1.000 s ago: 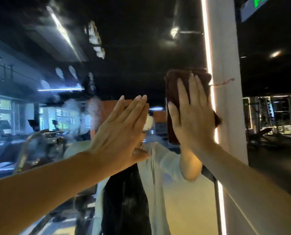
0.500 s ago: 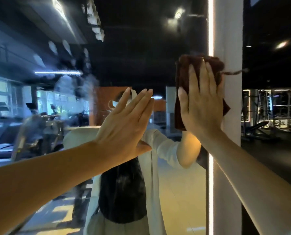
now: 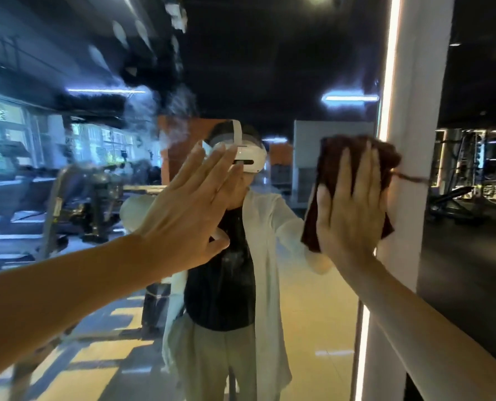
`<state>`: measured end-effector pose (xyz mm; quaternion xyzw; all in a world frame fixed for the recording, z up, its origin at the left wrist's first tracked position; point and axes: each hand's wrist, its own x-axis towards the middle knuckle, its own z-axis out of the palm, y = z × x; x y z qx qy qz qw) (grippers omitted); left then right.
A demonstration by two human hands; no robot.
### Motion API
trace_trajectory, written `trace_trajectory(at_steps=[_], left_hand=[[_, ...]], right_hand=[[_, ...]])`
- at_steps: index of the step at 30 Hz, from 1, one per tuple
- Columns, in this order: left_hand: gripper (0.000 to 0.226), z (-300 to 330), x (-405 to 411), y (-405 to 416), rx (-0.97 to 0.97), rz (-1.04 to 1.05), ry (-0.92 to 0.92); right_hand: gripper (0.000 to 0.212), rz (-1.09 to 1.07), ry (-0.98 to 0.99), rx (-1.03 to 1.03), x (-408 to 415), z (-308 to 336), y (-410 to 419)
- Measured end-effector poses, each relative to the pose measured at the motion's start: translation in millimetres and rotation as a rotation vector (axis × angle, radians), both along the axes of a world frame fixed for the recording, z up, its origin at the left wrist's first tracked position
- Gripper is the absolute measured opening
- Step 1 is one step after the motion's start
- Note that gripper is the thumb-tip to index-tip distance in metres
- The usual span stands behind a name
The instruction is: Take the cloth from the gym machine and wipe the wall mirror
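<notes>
My right hand (image 3: 352,209) lies flat, fingers straight, pressing the dark cloth (image 3: 353,157) to the wall mirror (image 3: 270,68) at about three o'clock, beside the lit white edge (image 3: 408,111). My left hand (image 3: 194,204) is spread flat at centre. The cloth looks soft and light, likely to bunch; I'd press through the palm at its middle.

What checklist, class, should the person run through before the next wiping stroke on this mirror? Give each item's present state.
1. Brown cloth under right hand, fingers straight: ok.
2. Cloth pressed flat against wall mirror: ok.
3. Left hand open, braced toward the glass; actual contact: cannot tell.
4. Cloth within the glass: not ok, it overlaps the lit strip.
5. Smears at upper left wiped: not ok.
6. Loose thread clear of snags: cannot tell.
</notes>
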<state>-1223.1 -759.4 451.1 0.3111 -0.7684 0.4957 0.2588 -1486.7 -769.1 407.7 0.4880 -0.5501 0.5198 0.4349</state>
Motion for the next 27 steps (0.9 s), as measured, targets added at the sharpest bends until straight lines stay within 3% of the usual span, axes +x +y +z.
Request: trace_trajectory(at_steps=[3, 8, 13, 18, 22, 24, 27], left_hand=[[0.125, 1, 22, 0, 0.020, 0.037, 0.038], [0.124, -3, 46, -5, 0.013, 0.106, 0.047], [0.123, -1, 48, -4, 0.003, 0.116, 0.015], [0.126, -2, 49, -6, -0.002, 0.107, 0.001], [0.126, -1, 49, -5, -0.026, 0.108, -0.014], [0.125, -1, 49, -4, -0.044, 0.106, -0.025], [0.117, 3, 50, -2, -0.044, 0.089, -0.029]], right_hand=[[0.055, -0.005, -0.121, -0.057, 50, 15, -8], [0.059, 0.098, 0.172, 0.062, 147, -24, -11], [0.057, 0.053, 0.362, 0.106, 93, -31, -4], [0.057, -0.006, -0.086, 0.032, 9, -53, 5], [0.057, -0.023, -0.342, -0.045, 58, -44, -6], [0.058, 0.015, -0.194, 0.004, 105, -41, -11], [0.058, 0.080, 0.190, 0.108, 152, -40, -14]])
